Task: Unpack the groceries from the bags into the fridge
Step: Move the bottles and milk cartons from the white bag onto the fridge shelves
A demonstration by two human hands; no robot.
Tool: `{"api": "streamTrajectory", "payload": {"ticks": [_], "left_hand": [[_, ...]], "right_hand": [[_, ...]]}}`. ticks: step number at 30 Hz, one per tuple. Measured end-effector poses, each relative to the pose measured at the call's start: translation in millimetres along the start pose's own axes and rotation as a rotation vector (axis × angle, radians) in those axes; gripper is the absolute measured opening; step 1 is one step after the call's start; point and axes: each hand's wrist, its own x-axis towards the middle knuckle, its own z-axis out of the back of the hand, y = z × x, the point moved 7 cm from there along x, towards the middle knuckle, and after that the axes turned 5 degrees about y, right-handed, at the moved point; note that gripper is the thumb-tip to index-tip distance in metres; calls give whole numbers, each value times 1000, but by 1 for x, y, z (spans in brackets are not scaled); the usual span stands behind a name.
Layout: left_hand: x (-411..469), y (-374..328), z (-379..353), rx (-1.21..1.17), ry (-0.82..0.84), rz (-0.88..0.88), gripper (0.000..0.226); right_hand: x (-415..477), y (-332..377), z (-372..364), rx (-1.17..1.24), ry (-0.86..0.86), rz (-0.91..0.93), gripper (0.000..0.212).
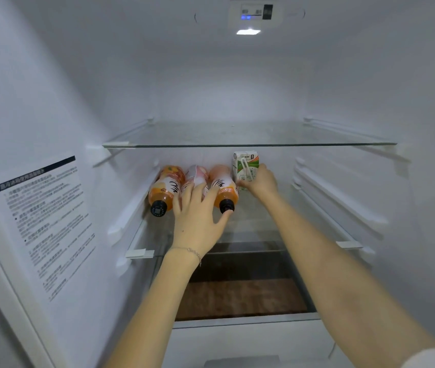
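Note:
Three orange drink bottles lie side by side on the middle glass shelf (258, 235) of the fridge, caps towards me: a left bottle (164, 189), a middle bottle (197, 175) and a right bottle (224, 187). My left hand (197, 216) lies spread over the middle bottle, its thumb against the right bottle's black cap. A small green and white drink carton (245, 166) stands upright just right of the bottles. My right hand (260, 181) grips the carton's lower part.
The upper glass shelf (250, 144) sits above the bottles. White rails (338, 200) run along the right wall. A printed label (46, 224) covers the left wall. Below the middle shelf a brown floor (240, 298) shows through the glass.

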Motion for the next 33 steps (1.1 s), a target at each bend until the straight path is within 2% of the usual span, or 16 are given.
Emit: {"api": "streamTrajectory", "payload": {"ticks": [9,14,19,21,25,30,33], "left_hand": [[-1,3,3,48,-28,10,58],[-2,6,2,70,-25,15,57],[-4,2,5,93,-41,-30,54],[-6,1,9,72,-59,-33,53],[-25,-4,15,32,-90,-83,54],[-59,-15,16,-85,17,-201,65],[-75,-28,15,-138,97,-269,72]], "right_hand": [[2,3,-7,3,-21,-4,65],[-6,4,-9,-60,43,-18,64],[-24,3,-1,-207,72,-45,78],[-46,6,10,-272,76,-32,85],[-109,0,33,-326,121,-38,81],[-194,-5,61,-377,120,-7,78],[-244,-5,81,-460,57,36,76]]}}
